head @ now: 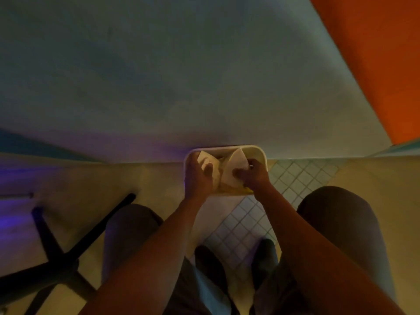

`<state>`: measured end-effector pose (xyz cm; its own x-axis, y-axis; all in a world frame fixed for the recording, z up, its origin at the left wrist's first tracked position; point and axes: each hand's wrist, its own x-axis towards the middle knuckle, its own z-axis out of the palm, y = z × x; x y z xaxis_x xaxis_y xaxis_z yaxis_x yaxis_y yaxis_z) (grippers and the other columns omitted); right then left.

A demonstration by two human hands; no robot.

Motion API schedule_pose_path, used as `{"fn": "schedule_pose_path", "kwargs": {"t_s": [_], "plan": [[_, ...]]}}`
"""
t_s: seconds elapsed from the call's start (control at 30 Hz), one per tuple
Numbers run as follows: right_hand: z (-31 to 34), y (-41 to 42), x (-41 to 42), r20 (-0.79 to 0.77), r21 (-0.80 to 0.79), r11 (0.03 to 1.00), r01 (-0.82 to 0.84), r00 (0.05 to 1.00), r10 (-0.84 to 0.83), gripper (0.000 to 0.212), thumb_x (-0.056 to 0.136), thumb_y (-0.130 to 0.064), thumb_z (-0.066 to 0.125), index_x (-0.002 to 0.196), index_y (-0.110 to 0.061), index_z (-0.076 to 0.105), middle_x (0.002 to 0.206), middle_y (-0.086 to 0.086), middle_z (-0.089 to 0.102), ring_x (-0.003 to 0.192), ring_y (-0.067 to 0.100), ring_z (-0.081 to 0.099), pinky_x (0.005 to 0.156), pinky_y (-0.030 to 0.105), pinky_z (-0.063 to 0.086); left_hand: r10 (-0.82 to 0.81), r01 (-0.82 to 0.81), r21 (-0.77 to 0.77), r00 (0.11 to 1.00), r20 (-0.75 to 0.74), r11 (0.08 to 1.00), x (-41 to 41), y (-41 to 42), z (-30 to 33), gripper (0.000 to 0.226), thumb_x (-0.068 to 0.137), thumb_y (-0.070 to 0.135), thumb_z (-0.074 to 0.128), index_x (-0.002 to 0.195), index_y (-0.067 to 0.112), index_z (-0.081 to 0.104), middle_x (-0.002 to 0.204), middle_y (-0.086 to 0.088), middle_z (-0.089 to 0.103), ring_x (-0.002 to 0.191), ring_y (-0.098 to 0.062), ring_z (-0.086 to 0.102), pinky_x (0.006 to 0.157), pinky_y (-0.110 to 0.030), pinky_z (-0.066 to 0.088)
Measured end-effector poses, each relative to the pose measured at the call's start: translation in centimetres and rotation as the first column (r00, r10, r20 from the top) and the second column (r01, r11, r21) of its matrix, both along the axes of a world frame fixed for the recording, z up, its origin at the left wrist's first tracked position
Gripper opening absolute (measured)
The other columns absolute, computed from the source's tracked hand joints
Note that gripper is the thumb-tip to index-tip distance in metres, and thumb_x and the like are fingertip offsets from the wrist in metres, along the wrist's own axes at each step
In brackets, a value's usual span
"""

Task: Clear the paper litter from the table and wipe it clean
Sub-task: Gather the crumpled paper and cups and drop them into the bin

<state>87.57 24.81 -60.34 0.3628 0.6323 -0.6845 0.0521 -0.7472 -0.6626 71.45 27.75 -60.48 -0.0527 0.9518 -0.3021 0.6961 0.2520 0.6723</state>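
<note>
We have our left hand (197,176) closed around a crumpled piece of white paper (208,165), fingers curled over it at the 9 o'clock side of a shallow cream rectangular tray with rounded corners (259,153). Our right hand (255,176) pinches a larger folded white paper sheet (236,163) between thumb and fingertips at the tray's 3 o'clock side. Both papers lie inside the tray, touching each other near its middle, and something yellowish shows at the tray's 6 o'clock rim, too blurred to identify.

The tray hangs just over the near edge of the pale grey-blue tabletop (159,87), its 12 o'clock rim at the table edge. At 2 o'clock from the tray an orange surface (375,64) borders the table.

Below the tray we see small square floor tiles (245,228), our knees to either side, and dark shoes at 6 o'clock. A black cross-shaped table base (59,255) stands at 8 o'clock.
</note>
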Motion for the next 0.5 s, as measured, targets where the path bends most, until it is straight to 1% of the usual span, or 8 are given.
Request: {"fn": "schedule_pose_path", "kwargs": {"t_s": [0.07,0.1,0.17,0.23,0.27,0.37,0.43,0.5], "plan": [[-1.9,0.3,0.0,0.020,-0.005,0.999,-0.038,0.999,0.038,0.069,0.060,-0.032,0.079,0.122,-0.011,0.059,0.112,0.011,0.067,0.101,0.034,0.064,0.084,0.055,0.057,-0.082,0.082,-0.012,0.994,-0.071,0.997,0.1,0.4,-2.0,0.061,0.097,0.022,0.061,0.151,0.009,0.035,0.148,-0.016,0.046,0.133,-0.033,0.048,0.103,-0.035,0.040],[-2.4,0.6,0.1,0.038,-0.015,0.998,-0.067,0.997,0.067,0.072,0.057,-0.034,0.078,0.123,-0.010,0.061,0.114,0.013,0.068,0.102,0.034,0.064,0.083,0.053,0.058,-0.109,0.106,-0.030,0.987,-0.118,0.994,0.1,0.7,-2.5,0.062,0.097,0.024,0.060,0.152,0.012,0.034,0.146,-0.016,0.048,0.130,-0.033,0.050,0.102,-0.038,0.042],[-2.5,1.2,0.4,0.090,-0.043,0.986,-0.161,0.982,0.165,0.067,0.067,-0.028,0.080,0.128,-0.005,0.059,0.120,0.015,0.066,0.107,0.034,0.063,0.082,0.039,0.056,-0.133,0.124,-0.067,0.976,-0.170,0.990,0.3,1.1,-3.1,0.062,0.098,0.028,0.058,0.153,0.016,0.032,0.144,-0.014,0.051,0.125,-0.033,0.053,0.098,-0.040,0.045],[-2.7,1.7,0.6,0.124,-0.104,0.970,-0.221,0.965,0.233,0.061,0.081,-0.016,0.076,0.134,0.000,0.051,0.127,0.018,0.061,0.117,0.035,0.059,0.078,0.030,0.047,-0.162,0.146,-0.089,0.962,-0.218,0.985,0.4,1.4,-3.4,0.060,0.099,0.031,0.054,0.153,0.018,0.030,0.145,-0.015,0.050,0.124,-0.036,0.054,0.099,-0.042,0.047],[-3.0,1.8,0.7,0.138,-0.125,0.963,-0.239,0.957,0.255,0.059,0.086,-0.015,0.073,0.136,0.003,0.048,0.130,0.020,0.059,0.121,0.035,0.056,0.079,0.031,0.046,-0.187,0.162,-0.115,0.949,-0.253,0.980,0.5,1.6,-3.5,0.059,0.100,0.034,0.052,0.152,0.018,0.029,0.146,-0.017,0.049,0.124,-0.037,0.054,0.098,-0.043,0.047],[-3.9,2.1,1.0,0.183,-0.185,0.918,-0.351,0.906,0.383,0.043,0.100,-0.020,0.053,0.134,0.006,0.049,0.137,0.021,0.054,0.128,0.034,0.052,0.100,0.034,0.042,-0.270,0.209,-0.196,0.889,-0.370,0.958,0.9,2.2,-3.7,0.062,0.102,0.041,0.044,0.154,0.017,0.022,0.151,-0.021,0.041,0.128,-0.042,0.051,0.100,-0.044,0.047],[-4.3,2.1,0.9,0.199,-0.197,0.898,-0.392,0.881,0.428,0.039,0.105,-0.019,0.041,0.134,0.006,0.050,0.140,0.020,0.053,0.130,0.032,0.051,0.105,0.035,0.039,-0.322,0.246,-0.224,0.845,-0.427,0.943,1.0,2.1,-3.8,0.063,0.102,0.043,0.043,0.154,0.015,0.020,0.153,-0.022,0.037,0.128,-0.043,0.050,0.100,-0.047,0.048],[-4.2,2.3,0.7,0.254,-0.217,0.840,-0.498,0.802,0.541,0.037,0.105,-0.017,0.038,0.133,0.004,0.052,0.139,0.019,0.053,0.130,0.032,0.050,0.104,0.036,0.040,-0.343,0.260,-0.234,0.819,-0.461,0.937,1.1,2.1,-3.9,0.063,0.102,0.043,0.043,0.153,0.013,0.022,0.153,-0.022,0.036,0.127,-0.043,0.051,0.099,-0.047,0.048]]}}
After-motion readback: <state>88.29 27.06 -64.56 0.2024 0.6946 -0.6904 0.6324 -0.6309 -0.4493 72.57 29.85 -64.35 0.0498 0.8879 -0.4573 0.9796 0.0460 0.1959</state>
